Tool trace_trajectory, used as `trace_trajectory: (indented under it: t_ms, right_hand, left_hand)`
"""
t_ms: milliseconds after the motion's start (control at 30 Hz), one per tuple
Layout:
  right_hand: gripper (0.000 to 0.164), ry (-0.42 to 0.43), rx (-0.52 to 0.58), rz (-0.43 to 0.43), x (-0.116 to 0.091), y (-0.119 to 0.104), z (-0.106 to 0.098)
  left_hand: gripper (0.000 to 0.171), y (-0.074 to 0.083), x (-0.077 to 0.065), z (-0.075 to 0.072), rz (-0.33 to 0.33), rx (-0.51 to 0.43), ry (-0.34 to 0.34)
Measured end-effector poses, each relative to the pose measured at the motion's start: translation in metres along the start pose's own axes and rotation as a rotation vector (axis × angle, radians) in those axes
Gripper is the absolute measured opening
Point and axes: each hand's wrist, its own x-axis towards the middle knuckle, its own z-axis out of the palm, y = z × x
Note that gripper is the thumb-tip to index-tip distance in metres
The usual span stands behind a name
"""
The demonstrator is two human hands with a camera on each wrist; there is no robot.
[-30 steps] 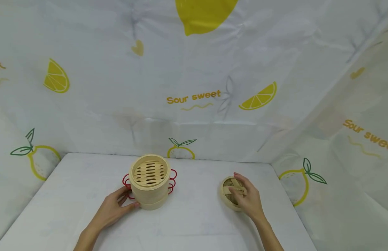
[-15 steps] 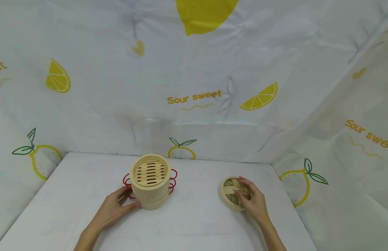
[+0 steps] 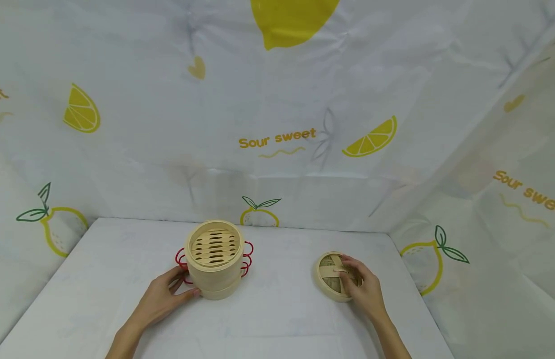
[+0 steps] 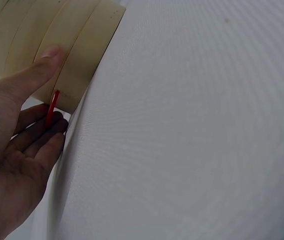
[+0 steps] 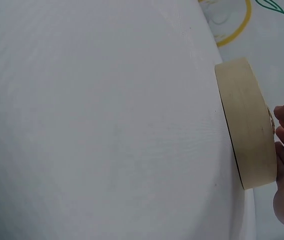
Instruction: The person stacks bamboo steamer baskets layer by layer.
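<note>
A stack of bamboo steamer baskets (image 3: 214, 257) with red loop handles (image 3: 248, 249) stands on the left side of the table, slotted top showing. My left hand (image 3: 163, 299) is at its near left side. In the left wrist view, the thumb (image 4: 51, 54) rests on the basket wall and the loosely bent fingers lie beside a red loop (image 4: 52, 107). To the right, a round woven bamboo lid (image 3: 330, 271) sits on the table. My right hand (image 3: 364, 289) is over it from the right, thumb and fingertips apart, close to the small loop on its top.
A white table (image 3: 277, 309) extends between the stack and the lid. Behind it and at both sides hangs a white curtain (image 3: 277, 99) printed with lemons and "Sour sweet".
My right hand has shifted slightly right across the lid, its thumb and fingertips coming a little closer together. The left hand, steamer stack and lid stay in place.
</note>
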Motion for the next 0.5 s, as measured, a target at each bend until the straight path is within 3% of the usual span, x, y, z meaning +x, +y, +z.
trace_trajectory:
  t_ms: [333,500]
  right_hand:
    - [0.021,0.028,-0.027,-0.044,0.001,0.004,0.004]
    - [0.019,0.039,-0.059,-0.043,-0.001,0.026,0.008]
  left_hand:
    - [0.079,0.000,0.001,-0.001,-0.002,-0.008,-0.002]
    - [0.078,0.000,0.001,0.000,0.002,-0.023,-0.003]
